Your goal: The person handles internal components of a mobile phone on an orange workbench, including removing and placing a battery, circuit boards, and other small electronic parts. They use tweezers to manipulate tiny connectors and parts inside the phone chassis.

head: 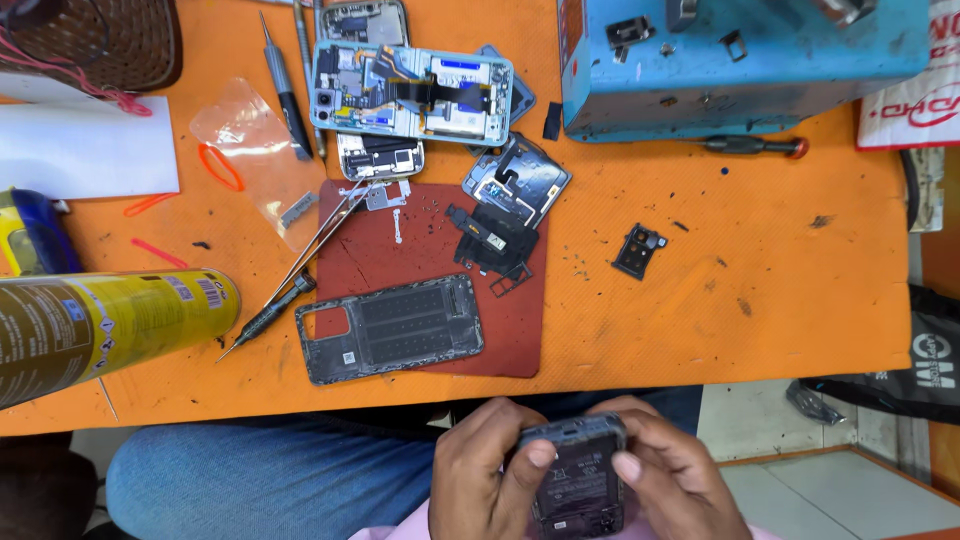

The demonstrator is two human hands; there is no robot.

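Dark grey phone body (578, 478) is held low over the lap, below the orange table (760, 330) edge, long axis running away from the body. Left hand (480, 480) and right hand (665, 478) are clasped around its sides, both thumbs pressed on top.

Labelled yellow spray can (100, 325) (left)
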